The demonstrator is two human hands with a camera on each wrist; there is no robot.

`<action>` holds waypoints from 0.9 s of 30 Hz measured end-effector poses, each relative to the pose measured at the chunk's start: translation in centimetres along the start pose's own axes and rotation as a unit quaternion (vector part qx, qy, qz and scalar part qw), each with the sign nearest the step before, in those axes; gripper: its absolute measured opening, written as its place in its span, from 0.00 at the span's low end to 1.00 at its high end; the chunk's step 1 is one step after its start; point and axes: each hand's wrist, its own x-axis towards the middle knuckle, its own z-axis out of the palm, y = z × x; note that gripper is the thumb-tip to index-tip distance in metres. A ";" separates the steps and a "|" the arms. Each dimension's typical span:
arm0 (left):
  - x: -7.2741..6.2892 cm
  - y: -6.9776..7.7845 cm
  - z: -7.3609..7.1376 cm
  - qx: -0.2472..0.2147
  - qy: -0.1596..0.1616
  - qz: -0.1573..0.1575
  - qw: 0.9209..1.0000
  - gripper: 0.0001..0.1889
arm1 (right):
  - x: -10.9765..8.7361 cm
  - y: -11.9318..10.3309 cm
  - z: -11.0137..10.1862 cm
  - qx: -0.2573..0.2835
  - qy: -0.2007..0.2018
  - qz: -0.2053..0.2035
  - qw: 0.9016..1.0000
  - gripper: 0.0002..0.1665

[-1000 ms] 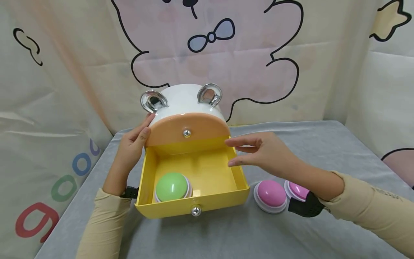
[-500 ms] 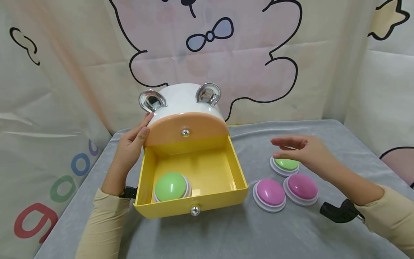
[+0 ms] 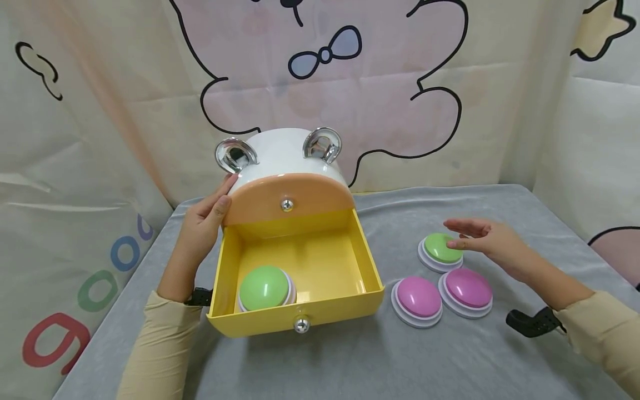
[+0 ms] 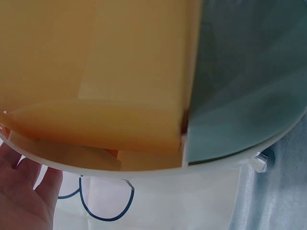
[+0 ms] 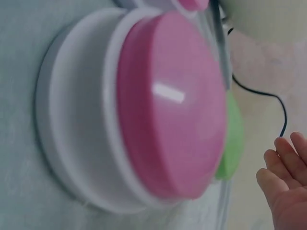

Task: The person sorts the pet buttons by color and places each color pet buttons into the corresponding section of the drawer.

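A white storage box (image 3: 282, 153) with two silver ears stands on the cloth. Its orange upper drawer (image 3: 260, 200) is closed, and its yellow lower drawer (image 3: 310, 272) is pulled out. One green push button (image 3: 264, 288) with a white base lies in the yellow drawer's front left corner. My left hand (image 3: 202, 225) holds the box's left side, thumb at the orange front's edge. Fingers extended, my right hand (image 3: 495, 244) hovers by another green push button (image 3: 442, 249), holding nothing; its thumb overlaps the button in the head view, and contact is unclear.
Two pink push buttons, one nearer the drawer (image 3: 419, 298) and one further right (image 3: 467, 290), lie just in front of the green one. A grey cloth (image 3: 325, 366) covers the table. Printed curtains (image 3: 380, 111) close off the back and sides.
My right hand has moved right, away from the yellow drawer's edge to the green button on the cloth, which came into view. The left hand has kept its place on the box.
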 end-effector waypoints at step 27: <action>0.1 -0.2 0.0 0.005 0.004 0.007 1.000 0.23 | 1.5 3.7 0.9 -0.018 -0.049 0.032 0.998 0.52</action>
